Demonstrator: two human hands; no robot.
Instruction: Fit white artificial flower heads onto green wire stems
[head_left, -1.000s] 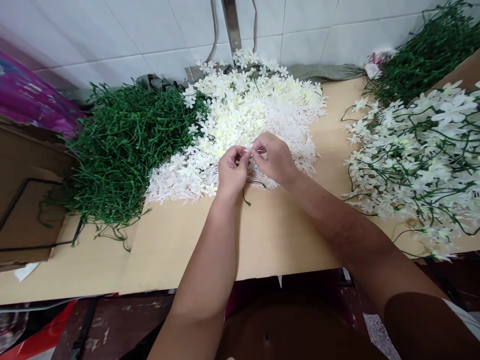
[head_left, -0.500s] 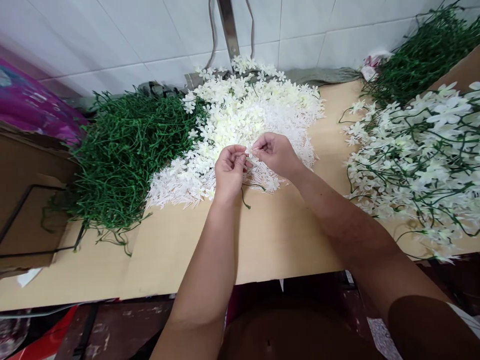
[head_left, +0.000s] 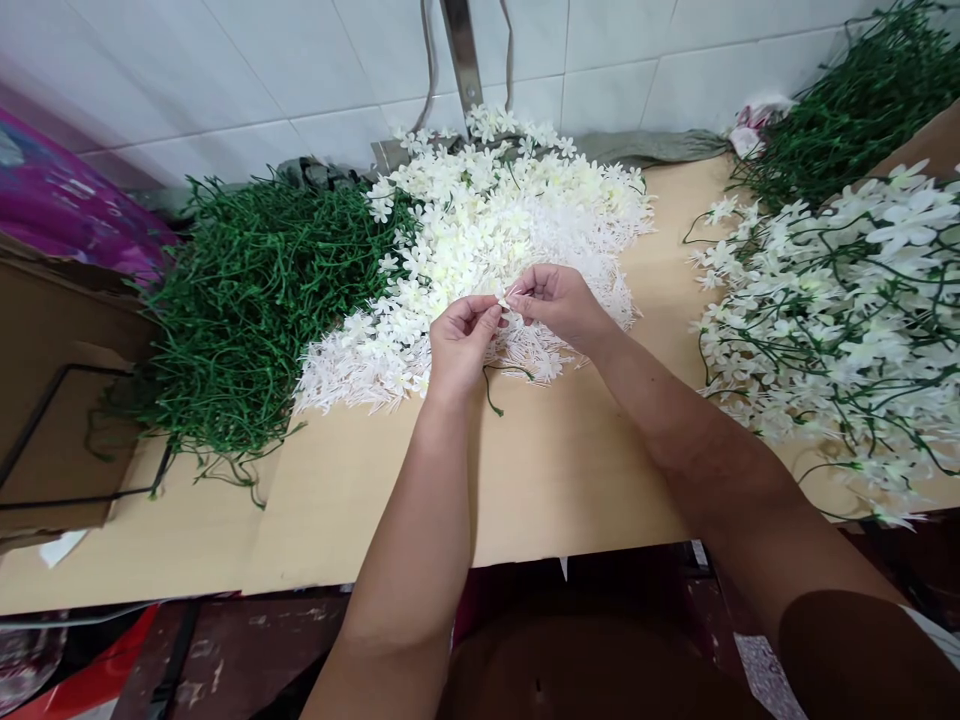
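Note:
Over the near part of the white flower heap (head_left: 450, 265), my left hand (head_left: 466, 335) pinches a small white artificial flower (head_left: 504, 302) between thumb and fingertips. My right hand (head_left: 556, 303) meets it from the other side, its fingers closed on a thin white stalk at the flower; fingertips hide most of this contact. Below the hands, a loose green stem (head_left: 493, 398) lies at the heap's edge. Thin white stalks (head_left: 581, 250) spread through the heap's right side.
A green stem pile (head_left: 262, 300) lies left, beside a cardboard box (head_left: 60, 400). Stemmed white flowers (head_left: 840, 330) are heaped right, with more green stems (head_left: 862, 110) behind them. Brown board (head_left: 360, 490) covers the table; a tiled wall (head_left: 615, 60) stands behind.
My left fingers have closed in over the flower, so less of its petals shows. Both hands stay in nearly the same place; the view has shifted slightly.

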